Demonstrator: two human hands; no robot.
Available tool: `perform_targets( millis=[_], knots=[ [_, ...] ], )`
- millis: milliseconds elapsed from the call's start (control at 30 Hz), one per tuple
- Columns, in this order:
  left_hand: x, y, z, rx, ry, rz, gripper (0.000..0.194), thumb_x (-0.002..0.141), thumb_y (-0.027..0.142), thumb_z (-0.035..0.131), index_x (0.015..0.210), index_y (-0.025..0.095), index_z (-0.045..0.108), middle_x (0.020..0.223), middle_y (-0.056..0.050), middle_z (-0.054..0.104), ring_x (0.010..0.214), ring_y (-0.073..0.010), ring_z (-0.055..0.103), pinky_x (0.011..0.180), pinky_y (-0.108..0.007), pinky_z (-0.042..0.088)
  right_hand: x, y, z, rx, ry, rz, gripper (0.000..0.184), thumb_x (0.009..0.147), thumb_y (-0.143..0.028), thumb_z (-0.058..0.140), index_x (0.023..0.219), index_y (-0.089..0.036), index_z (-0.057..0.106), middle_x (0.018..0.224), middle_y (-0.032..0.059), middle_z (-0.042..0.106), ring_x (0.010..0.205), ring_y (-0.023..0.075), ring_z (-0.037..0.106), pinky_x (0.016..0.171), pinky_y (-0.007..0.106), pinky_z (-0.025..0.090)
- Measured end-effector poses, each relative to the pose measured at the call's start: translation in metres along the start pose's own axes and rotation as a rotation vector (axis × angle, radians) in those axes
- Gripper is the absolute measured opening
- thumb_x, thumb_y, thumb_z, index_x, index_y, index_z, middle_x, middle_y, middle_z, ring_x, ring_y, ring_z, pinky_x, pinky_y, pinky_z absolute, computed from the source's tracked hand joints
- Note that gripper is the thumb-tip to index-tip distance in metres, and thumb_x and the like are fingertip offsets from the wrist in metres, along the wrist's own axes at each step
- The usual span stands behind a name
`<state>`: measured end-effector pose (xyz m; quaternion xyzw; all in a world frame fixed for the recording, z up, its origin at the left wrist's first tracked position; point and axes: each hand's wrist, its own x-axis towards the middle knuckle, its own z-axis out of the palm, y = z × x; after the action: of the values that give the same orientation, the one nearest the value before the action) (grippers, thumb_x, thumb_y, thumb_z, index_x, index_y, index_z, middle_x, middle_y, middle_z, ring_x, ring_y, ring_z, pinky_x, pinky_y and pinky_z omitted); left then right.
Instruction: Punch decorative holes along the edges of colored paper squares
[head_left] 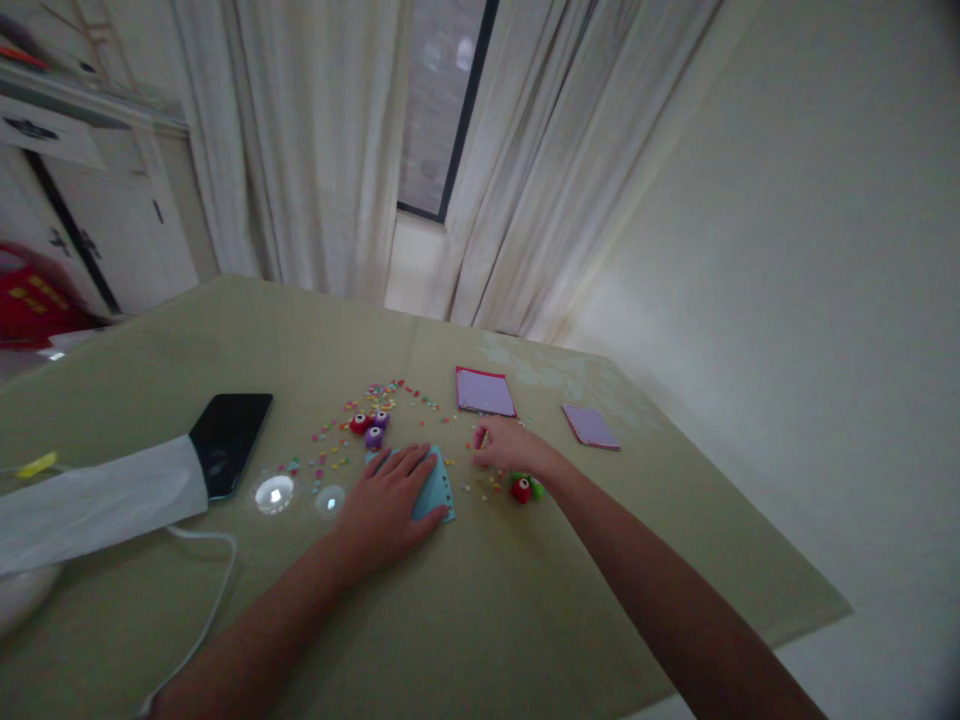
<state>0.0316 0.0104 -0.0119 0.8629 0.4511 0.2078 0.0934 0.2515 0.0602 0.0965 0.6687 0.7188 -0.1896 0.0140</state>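
My left hand (394,497) lies flat with fingers spread on a light blue card (436,490) that has a row of small dark marks along its right side. My right hand (504,444) is raised a little to the right, its fingers pinched together; what they hold, if anything, is too small to make out. Tiny coloured confetti pieces (386,392) lie scattered around both hands. Beyond my left fingers sit red and purple beads with eye-like spots (374,437). A red one with the same spot (521,490) rests beside green pieces below my right wrist.
A purple card with a red edge (485,391) lies beyond my right hand, and a smaller purple card (590,426) is farther right. Two clear round dishes (274,493) stand left of my left hand. A black phone (231,440), white paper (112,500) and a white cable (225,570) are at the left.
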Motion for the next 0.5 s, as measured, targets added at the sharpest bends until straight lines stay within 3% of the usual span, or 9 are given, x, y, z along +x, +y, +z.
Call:
perform_targets(
  millis=[133, 267, 367, 433, 500],
  knots=[
    [0.000, 0.000, 0.002, -0.007, 0.028, 0.006, 0.063, 0.097, 0.050, 0.065, 0.152, 0.020, 0.059, 0.161, -0.014, 0.056, 0.148, -0.0352, 0.053, 0.126, -0.060, 0.033, 0.005, -0.018, 0.012, 0.090, 0.054, -0.132, 0.015, 0.094, -0.025, 0.075, 0.107, -0.018, 0.074, 0.090, 0.0015, 0.075, 0.078, 0.0152, 0.066, 0.068, 0.024, 0.044],
    [0.001, 0.002, -0.002, -0.006, 0.022, 0.026, 0.058, 0.095, 0.045, 0.068, 0.145, 0.017, 0.064, 0.153, -0.017, 0.063, 0.145, -0.0387, 0.056, 0.126, -0.061, 0.034, 0.020, -0.056, 0.039, 0.169, 0.221, -0.459, 0.026, 0.096, -0.016, 0.069, 0.121, -0.017, 0.073, 0.111, 0.0072, 0.075, 0.100, 0.0194, 0.069, 0.092, 0.031, 0.051],
    [0.001, 0.003, -0.006, -0.001, -0.019, 0.027, 0.049, 0.095, 0.040, 0.069, 0.136, 0.013, 0.071, 0.140, -0.021, 0.072, 0.136, -0.0416, 0.063, 0.121, -0.060, 0.042, 0.033, -0.081, 0.056, 0.147, 0.235, -0.658, 0.036, 0.099, -0.022, 0.070, 0.135, -0.022, 0.069, 0.133, 0.0094, 0.069, 0.123, 0.0232, 0.064, 0.108, 0.037, 0.050],
    [0.001, 0.003, -0.008, -0.011, -0.056, 0.026, 0.045, 0.095, 0.040, 0.070, 0.129, 0.012, 0.074, 0.133, -0.022, 0.075, 0.129, -0.0424, 0.067, 0.115, -0.060, 0.048, 0.040, -0.090, 0.063, 0.083, 0.202, -0.678, 0.033, 0.101, -0.022, 0.068, 0.133, -0.023, 0.070, 0.136, 0.0088, 0.068, 0.128, 0.0241, 0.062, 0.110, 0.038, 0.050],
    [0.001, 0.003, -0.010, -0.041, -0.084, 0.040, 0.044, 0.092, 0.043, 0.074, 0.125, 0.013, 0.075, 0.131, -0.021, 0.076, 0.125, -0.0415, 0.069, 0.112, -0.058, 0.051, 0.043, -0.090, 0.064, 0.033, 0.188, -0.607, 0.025, 0.103, -0.021, 0.065, 0.126, -0.024, 0.073, 0.133, 0.0073, 0.070, 0.124, 0.0228, 0.064, 0.107, 0.035, 0.050]
  ],
)
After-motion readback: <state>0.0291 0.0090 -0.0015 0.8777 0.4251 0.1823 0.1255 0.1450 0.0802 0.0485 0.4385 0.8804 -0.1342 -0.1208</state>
